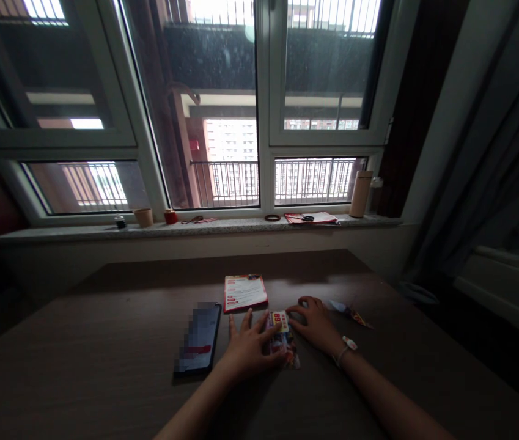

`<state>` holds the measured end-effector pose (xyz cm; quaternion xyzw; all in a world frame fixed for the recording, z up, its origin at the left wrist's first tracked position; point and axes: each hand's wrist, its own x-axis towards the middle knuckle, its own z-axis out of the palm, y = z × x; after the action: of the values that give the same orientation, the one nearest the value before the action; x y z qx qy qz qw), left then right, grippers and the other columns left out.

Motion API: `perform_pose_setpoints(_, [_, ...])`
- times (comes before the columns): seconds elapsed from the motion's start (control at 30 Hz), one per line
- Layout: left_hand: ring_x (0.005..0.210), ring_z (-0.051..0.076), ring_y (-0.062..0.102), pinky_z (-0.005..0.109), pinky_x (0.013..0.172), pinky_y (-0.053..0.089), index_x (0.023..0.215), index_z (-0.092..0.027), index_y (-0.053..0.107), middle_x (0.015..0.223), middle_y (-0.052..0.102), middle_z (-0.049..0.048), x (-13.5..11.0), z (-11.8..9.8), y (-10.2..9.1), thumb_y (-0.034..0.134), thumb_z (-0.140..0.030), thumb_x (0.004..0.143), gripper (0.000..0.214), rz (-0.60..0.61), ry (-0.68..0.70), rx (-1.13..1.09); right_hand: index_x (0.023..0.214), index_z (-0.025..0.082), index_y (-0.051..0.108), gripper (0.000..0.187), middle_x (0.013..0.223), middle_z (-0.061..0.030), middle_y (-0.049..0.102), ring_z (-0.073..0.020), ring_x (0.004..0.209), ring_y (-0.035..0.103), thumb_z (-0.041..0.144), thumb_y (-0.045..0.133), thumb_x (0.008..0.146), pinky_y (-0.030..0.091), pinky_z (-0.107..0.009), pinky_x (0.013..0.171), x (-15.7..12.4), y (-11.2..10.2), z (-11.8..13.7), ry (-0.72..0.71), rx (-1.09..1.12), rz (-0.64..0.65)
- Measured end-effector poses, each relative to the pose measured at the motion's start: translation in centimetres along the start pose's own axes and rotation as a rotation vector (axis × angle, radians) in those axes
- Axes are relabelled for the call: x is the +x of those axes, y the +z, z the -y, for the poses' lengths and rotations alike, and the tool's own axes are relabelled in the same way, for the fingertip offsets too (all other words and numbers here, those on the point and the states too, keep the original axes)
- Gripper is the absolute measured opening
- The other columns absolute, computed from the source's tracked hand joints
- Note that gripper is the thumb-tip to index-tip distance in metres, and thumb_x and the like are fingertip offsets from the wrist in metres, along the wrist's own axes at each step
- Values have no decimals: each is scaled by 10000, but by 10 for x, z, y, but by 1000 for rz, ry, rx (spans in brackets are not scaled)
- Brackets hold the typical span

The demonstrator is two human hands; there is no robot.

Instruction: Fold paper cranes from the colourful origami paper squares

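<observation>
A small colourful leaflet (283, 343) with a yellow "89" label lies on the dark wooden table (80, 360). My left hand (249, 345) rests flat on its left side, fingers spread apart. My right hand (315, 324) presses down on the table at the leaflet's right edge with fingers bent; a band sits on that wrist. A red and white leaflet (244, 292) lies just beyond my hands. A dark phone (198, 337) lies left of my left hand.
Folded coloured paper bits (348, 311) lie right of my right hand. The stone windowsill (241, 227) carries a small cup (143, 217), a red pot (170, 216), red papers (310, 217) and a tall beige flask (360, 194). A curtain (493, 153) hangs at right.
</observation>
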<state>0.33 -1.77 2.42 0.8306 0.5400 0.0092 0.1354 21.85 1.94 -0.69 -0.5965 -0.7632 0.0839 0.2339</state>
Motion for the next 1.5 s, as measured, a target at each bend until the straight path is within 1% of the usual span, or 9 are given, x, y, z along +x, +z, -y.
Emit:
perform_pose_setpoints(0.23, [1440,445,28,743,1026,-142,1408,-496,335,1588,180,-47,0,0,-1,344,-826,749,737,-17,3,-13,1201,396,623,448,1309,-46,477,-273,1268,382,542,629,778,267,-422,1093,3,-10,-9,-50,42,140])
perform_pose_setpoints(0.33, [1443,438,27,754,1021,-130,1396,-524,330,1584,191,-65,1,3,3,334,-840,740,729,-31,13,-22,1224,384,612,492,1329,-53,472,-275,1273,383,533,662,758,276,-421,1095,2,-12,-12,-77,71,142])
perform_pose_setpoints(0.53, [1450,417,1,751,1022,-135,1411,-506,314,1591,159,-60,4,5,5,322,-824,760,725,-34,-13,1,1051,338,716,272,1271,-43,525,-249,1248,410,439,655,806,316,-376,1083,0,-7,-7,-167,121,70])
perform_pose_setpoints(0.67, [1453,406,-14,745,1025,-140,1410,-497,326,1593,159,-51,4,4,3,317,-808,778,705,-60,-40,17,1021,325,733,229,1228,-51,556,-252,1232,417,407,636,830,311,-392,1085,1,-2,-4,-192,87,19])
perform_pose_setpoints(0.77, [1453,409,-2,738,1026,-149,1404,-489,347,1589,182,-40,4,4,3,320,-802,783,696,-76,-43,20,993,337,740,210,1260,-39,542,-257,1254,394,397,667,805,283,-407,1102,2,-2,-3,-203,84,32])
perform_pose_setpoints(1.0, [1451,413,-4,742,1019,-156,1406,-503,328,1589,179,-55,5,5,3,300,-802,790,686,-71,-43,39,1138,363,678,466,1297,-55,505,-270,1254,400,534,730,708,306,-398,1094,0,-12,-9,-174,175,211])
perform_pose_setpoints(1.17, [1456,396,30,751,1008,-163,1395,-503,353,1580,218,-44,13,12,8,284,-797,800,668,-129,-48,31,1072,349,714,385,1253,-53,529,-264,1225,417,514,726,724,323,-381,1080,-2,-14,-8,-213,205,165])
perform_pose_setpoints(1.37, [1456,389,46,746,1021,-150,1404,-487,349,1582,216,-45,16,16,8,304,-766,819,649,-129,-54,38,1003,318,745,256,1204,-60,553,-258,1218,412,434,699,780,329,-387,1070,-2,-5,-3,-264,201,102])
perform_pose_setpoints(1.5, [1452,397,65,757,1019,-131,1403,-480,355,1581,223,-34,16,16,7,321,-754,824,641,-118,-49,28,912,267,768,180,1093,-73,591,-244,1135,464,385,667,820,370,-370,1023,0,2,-1,-246,234,43])
